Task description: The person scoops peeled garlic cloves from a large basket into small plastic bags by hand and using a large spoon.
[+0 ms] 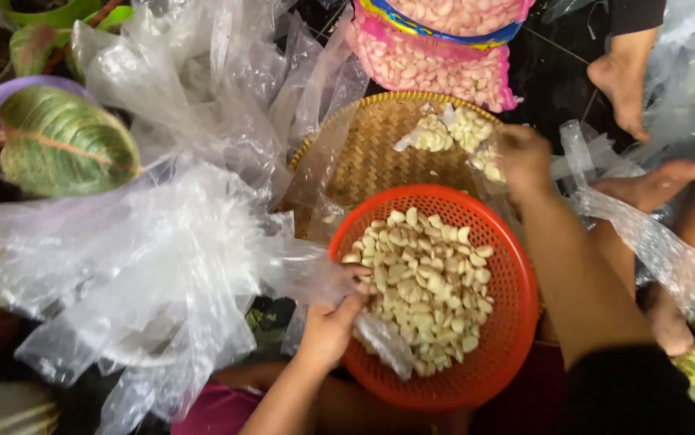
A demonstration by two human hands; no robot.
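Around, clear bags (pixel 162 266); left hand (pixel 335 322) pinching one beside red basket (pixel 517 322); right hand's (pixel 522 157) grip unclear.

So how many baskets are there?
2. The red basket of garlic sits in front by the left hand; the woven basket lies behind it, partly covered. More may hide under the plastic bags.
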